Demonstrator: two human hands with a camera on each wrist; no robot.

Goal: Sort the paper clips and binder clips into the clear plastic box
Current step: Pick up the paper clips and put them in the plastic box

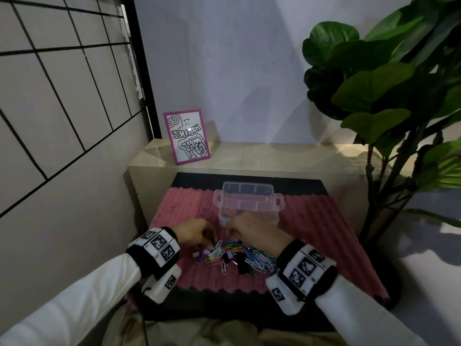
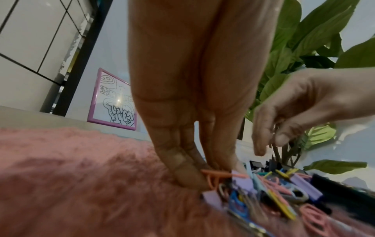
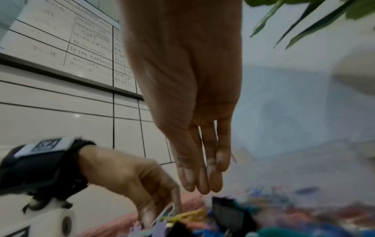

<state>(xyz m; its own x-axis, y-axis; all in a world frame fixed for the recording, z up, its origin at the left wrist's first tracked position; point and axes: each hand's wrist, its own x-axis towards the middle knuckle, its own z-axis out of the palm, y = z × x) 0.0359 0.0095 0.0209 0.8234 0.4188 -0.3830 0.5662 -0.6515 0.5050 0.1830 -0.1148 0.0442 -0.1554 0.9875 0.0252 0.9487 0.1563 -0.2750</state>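
Head cam: both hands are down at the clip pile (image 1: 232,255) on the pink mat (image 1: 311,236), the clear plastic box (image 1: 248,203) just past the right hand (image 1: 254,232).

Left wrist cam: left hand (image 2: 192,112) pinches an orange paper clip (image 2: 217,174) at the pile's edge.

Right wrist cam: right-hand fingers (image 3: 215,176) straight and pressed together, just above the pile, holding nothing.
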